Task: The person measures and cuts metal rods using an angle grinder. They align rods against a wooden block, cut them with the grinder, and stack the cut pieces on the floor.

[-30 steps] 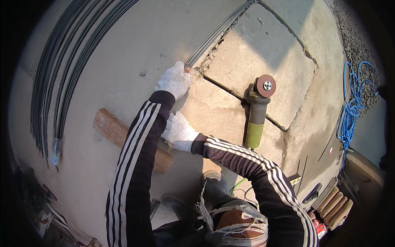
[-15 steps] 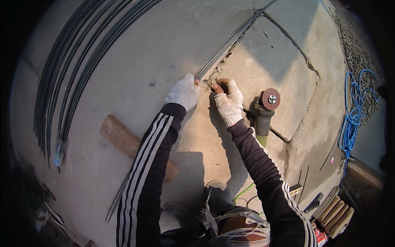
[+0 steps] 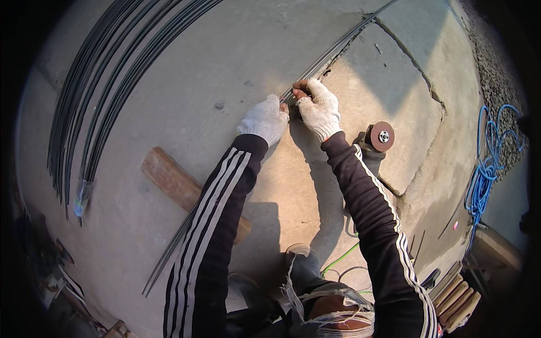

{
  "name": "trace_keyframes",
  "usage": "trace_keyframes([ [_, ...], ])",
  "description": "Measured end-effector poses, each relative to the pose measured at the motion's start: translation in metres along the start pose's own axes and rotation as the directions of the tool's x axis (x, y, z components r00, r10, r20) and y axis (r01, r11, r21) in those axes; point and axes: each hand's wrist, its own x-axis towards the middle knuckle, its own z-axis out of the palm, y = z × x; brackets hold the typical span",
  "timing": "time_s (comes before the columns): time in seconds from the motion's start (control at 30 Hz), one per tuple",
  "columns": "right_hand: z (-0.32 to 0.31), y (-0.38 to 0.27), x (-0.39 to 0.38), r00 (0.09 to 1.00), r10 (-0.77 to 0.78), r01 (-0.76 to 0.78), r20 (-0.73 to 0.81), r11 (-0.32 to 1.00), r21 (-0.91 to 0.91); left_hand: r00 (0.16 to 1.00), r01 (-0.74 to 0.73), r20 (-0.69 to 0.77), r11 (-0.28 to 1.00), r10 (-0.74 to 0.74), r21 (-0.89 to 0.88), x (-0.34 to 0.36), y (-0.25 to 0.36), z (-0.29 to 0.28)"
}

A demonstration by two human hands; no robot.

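Note:
A thin bundle of steel rods [image 3: 332, 52] runs from the far right down to my hands and comes out again below my left forearm, across a wooden block [image 3: 172, 178]. My left hand [image 3: 264, 120], in a white knitted glove with bare fingertips, is closed around the bundle. Just beyond it, my right hand [image 3: 319, 108], gloved the same way, pinches the rods with thumb and forefinger; its other fingers curl in and are partly hidden. On the concrete to the right of my right wrist rests an angle grinder [image 3: 372, 159] with its reddish-brown disc facing up.
A large bunch of long dark rods [image 3: 121, 84] curves along the left. Cracks cut the concrete floor [image 3: 360, 104] at right. Beyond lie gravel [image 3: 501, 76] and a coiled blue hose [image 3: 482, 177]. A green cord [image 3: 341, 256] passes near my foot; wooden pieces [image 3: 459, 301] lie lower right.
My right hand has moved away from me and left, onto the rods beside my left hand. My left hand keeps its hold. The whole view has shifted slightly, and my right forearm now covers the grinder's handle.

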Motion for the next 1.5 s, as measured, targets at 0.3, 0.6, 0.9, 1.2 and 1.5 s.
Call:
trace_keyframes([
  [0.3,-0.003,-0.001,0.002,0.999,0.029,-0.028,0.016,0.998,-0.059,1.000,0.025,-0.002,1.000,-0.025,-0.017,0.000,0.001,0.000],
  [0.6,0.000,-0.001,0.003,1.000,0.015,-0.013,0.018,0.997,-0.073,0.998,0.053,0.035,0.998,-0.054,0.030,0.002,0.002,0.000],
  [0.9,0.003,-0.002,0.007,0.997,-0.081,0.080,0.006,0.976,-0.202,1.000,0.027,0.011,0.999,-0.027,0.039,0.002,-0.001,0.004],
  [1.2,-0.001,0.011,-0.002,0.997,-0.069,0.064,-0.017,0.975,-0.215,0.999,0.026,0.021,0.999,-0.026,0.023,0.001,0.001,-0.001],
  [1.5,0.004,0.004,0.003,0.998,-0.066,0.062,-0.021,0.988,-0.138,1.000,0.005,0.022,1.000,-0.006,0.031,0.002,-0.001,0.002],
])
